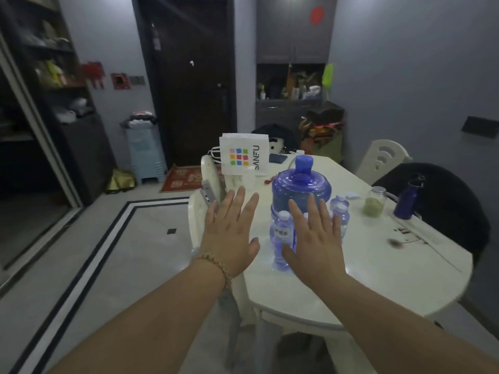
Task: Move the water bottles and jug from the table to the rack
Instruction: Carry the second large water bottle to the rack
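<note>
Both hands, left (229,233) and right (314,238), hover empty with fingers spread above small water bottles (281,236) and a blue jug (299,190) on the white surface (378,265). The jug looks heavy, best gripped at its neck.

You are facing the jug (299,193) sitting on the table (378,279).
One bottle (282,233) is standing just before it, other bottles (340,211) just right; a bag (243,155) is standing behind, a jar (374,202) and flask (407,201) farther right.

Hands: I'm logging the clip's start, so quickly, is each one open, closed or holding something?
Left hand: open, fingers straight, holding nothing.
Right hand: open, fingers spread, holding nothing.
</note>
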`<state>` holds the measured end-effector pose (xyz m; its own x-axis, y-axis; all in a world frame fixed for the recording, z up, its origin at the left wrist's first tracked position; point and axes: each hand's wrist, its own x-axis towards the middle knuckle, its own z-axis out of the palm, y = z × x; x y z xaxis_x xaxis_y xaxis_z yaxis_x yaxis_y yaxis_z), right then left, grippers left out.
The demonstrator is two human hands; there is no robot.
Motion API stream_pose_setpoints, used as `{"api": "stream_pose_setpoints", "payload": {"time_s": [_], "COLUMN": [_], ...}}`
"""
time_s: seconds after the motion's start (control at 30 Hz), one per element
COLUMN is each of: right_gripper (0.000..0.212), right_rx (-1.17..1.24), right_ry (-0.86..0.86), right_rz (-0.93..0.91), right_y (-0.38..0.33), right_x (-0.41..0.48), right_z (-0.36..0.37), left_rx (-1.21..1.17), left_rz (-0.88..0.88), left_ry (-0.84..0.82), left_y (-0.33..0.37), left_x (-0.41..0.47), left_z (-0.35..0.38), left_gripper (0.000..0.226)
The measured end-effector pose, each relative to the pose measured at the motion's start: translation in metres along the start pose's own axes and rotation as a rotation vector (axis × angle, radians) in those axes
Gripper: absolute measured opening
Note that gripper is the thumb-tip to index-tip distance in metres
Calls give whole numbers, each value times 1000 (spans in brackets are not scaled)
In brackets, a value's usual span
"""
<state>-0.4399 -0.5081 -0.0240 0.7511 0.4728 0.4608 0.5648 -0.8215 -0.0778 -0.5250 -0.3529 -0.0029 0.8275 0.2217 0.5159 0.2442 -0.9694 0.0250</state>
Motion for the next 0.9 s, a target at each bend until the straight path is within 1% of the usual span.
{"api": "stream_pose_setpoints", "payload": {"time_s": [0.17,0.27,0.33,0.43,0.6,0.73,0.83,0.9], "right_gripper": [87,88,88,86,86,83,84,85], "right_rx": [-35,-35,-62,-116,-187,-206,-210,-230], "right_ry": [29,26,6,-4,6,16,11,15], "right_rz": [156,235,249,249,327,354,381,388], "right_y": [-63,-87,-97,-103,-94,-77,-67,-60], "right_x": [28,42,48,62,117,180,221,243], "right_z": [25,35,41,51,75,105,126,133], "left_rx": [-4,-10,-26,-45,-83,-55,-27,-27], "left_rz": [136,232,249,288,382,479,554,568], "left_ry": [-17,-36,-48,-60,-48,-46,-22,7], "left_y": [-83,-125,-143,-153,-155,-157,-162,-162], "left_x": [23,45,61,85,139,197,250,283], "left_z": [8,12,19,40,92,133,151,157], "left_gripper": [85,83,84,86,88,89,87,87]}}
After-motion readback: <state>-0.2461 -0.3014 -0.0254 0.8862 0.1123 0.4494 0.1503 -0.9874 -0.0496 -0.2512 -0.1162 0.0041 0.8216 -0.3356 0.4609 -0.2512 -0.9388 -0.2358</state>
